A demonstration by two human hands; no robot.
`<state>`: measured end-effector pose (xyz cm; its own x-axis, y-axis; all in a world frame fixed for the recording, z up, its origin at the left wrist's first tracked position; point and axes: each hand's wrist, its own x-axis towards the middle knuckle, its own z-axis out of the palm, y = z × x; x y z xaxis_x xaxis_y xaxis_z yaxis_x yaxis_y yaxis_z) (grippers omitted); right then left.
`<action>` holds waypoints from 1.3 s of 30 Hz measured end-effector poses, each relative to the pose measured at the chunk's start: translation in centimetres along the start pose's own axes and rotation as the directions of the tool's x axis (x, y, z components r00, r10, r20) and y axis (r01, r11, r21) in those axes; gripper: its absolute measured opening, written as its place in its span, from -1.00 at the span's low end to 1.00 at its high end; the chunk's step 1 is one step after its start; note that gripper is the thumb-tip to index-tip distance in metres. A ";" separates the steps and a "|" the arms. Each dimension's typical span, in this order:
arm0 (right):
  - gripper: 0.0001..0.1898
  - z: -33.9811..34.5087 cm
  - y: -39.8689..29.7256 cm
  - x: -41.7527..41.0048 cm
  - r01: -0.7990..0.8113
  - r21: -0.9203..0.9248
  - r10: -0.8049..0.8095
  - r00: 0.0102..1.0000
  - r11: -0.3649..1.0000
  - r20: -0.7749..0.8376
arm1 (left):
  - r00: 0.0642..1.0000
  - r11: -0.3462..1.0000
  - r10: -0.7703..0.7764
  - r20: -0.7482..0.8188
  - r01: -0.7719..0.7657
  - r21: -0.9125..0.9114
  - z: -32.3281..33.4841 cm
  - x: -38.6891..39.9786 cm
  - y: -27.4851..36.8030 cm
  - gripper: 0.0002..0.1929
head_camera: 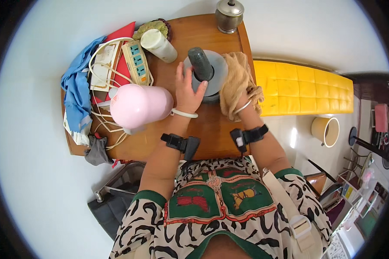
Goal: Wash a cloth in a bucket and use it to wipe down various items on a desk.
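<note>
A grey stone mortar (218,64) stands on the wooden table (142,142), and a dark stone pestle (201,64) leans in its opening. My left hand (189,86) rests with spread fingers against the mortar's near left side, holding no loose item. At the mortar's right lies a bunched tan cloth (235,74). My right hand (244,98) is on this cloth, its fingers hidden in the folds, so its grip does not show.
Left of the mortar are a pink rounded appliance (139,105), a power strip (137,61) with white cables, a whitish cylinder (159,45) and a blue cloth (76,87). A metal lidded pot (229,17) stands at the back right. A yellow bench (304,90) is beyond the right edge.
</note>
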<state>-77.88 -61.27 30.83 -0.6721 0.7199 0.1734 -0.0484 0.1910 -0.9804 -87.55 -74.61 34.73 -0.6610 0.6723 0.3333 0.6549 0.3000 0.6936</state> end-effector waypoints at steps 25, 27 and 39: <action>-0.59 2.1 -3.1 -7.7 0.249 -0.631 -0.187 0.969 0.735 0.164 | 0.975 0.973 -0.219 -0.030 0.216 -0.080 0.7 3.9 -0.6 -0.33; -0.57 2.5 -3.6 -9.9 0.318 -0.670 -0.163 0.945 0.671 0.285 | 0.959 0.958 -0.278 0.058 0.281 -0.063 -0.2 4.7 -0.9 -0.34; -0.58 5.2 -7.0 -4.7 0.704 -0.584 0.162 0.573 0.404 0.803 | 0.807 0.914 -0.404 0.431 0.373 0.159 -3.6 9.1 1.0 -0.48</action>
<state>-78.27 -69.44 36.38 -0.9866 -0.0921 -0.1345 -0.0609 0.9737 -0.2194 -94.25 -70.62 40.76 -0.6398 0.7129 -0.2869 0.4107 0.6328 0.6565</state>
